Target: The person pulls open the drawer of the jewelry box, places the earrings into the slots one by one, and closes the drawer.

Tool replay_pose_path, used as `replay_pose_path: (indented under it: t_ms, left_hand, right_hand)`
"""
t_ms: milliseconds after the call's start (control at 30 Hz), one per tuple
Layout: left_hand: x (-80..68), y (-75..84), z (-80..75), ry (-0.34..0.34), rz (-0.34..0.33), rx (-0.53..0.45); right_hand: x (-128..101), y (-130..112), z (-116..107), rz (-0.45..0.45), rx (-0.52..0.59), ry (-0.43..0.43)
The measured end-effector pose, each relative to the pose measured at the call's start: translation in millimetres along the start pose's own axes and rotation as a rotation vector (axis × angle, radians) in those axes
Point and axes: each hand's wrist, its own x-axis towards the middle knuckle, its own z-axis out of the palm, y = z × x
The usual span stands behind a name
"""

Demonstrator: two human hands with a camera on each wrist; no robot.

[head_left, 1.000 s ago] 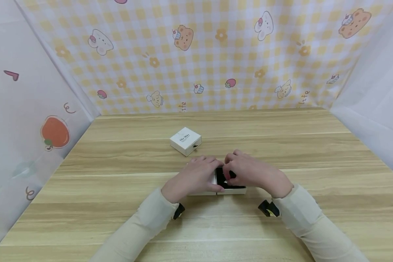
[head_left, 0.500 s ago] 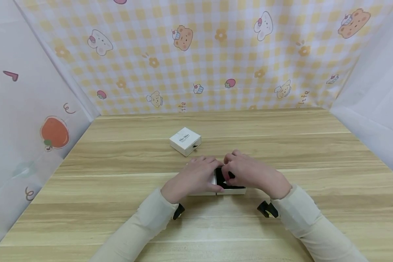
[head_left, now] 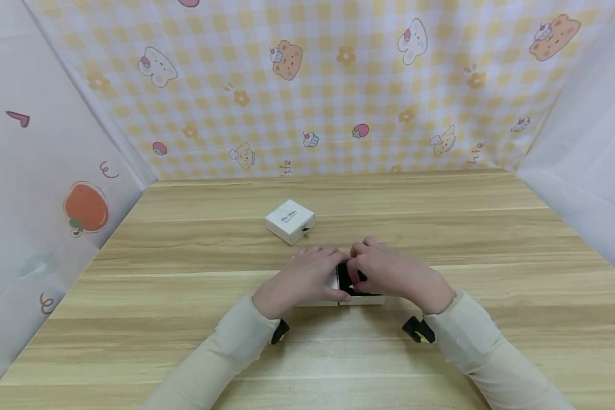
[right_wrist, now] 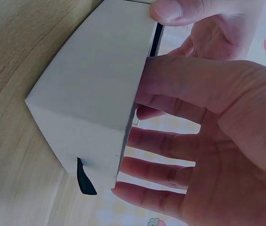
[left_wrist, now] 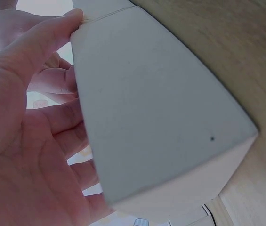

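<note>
On a wooden table [head_left: 184, 296] before a checked cartoon backdrop [head_left: 338, 85], both hands' fingers [head_left: 333, 250] clasp an open white box [head_left: 361, 299].

A small staged recording booth is shown: a wooden table [head_left: 441, 228] is enclosed behind by a cartoon-printed checked cloth [head_left: 338, 85] and flanked by white sheets [head_left: 41, 171].
</note>
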Motion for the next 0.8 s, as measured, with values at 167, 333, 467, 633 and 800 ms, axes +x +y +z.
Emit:
replay_pose_path:
  t_ms: [167, 333, 467, 633, 800]
  left_hand:
    - [-1.0, 0.4, -0.1, 0.004, -0.001, -0.01]
    - [-2.0, 1.0, -0.6, 0.006, 0.002, -0.014]
    - [-2.4, 1.2, -1.0, 0.002, 0.003, -0.012]
    - [-2.1, 0.9, -0.9, -0.001, 0.001, -0.009]
    - [-2.0, 0.8, -0.9, -0.002, -0.002, -0.008]
  right_hand:
    - [-0.3, 0.9, -0.6, -0.002, 0.018, -0.001]
    - [-0.7, 2.3, -0.8, 0.0, 0.044, 0.007]
    - [-0.7, 3.1, -0.8, -0.019, 0.043, 0.02]
    - [-0.3, 3.6, -0.5, -0.031, 0.04, 0.033]
    - [-0.2, 4.0, 0.1, -0.031, 0.036, 0.032]
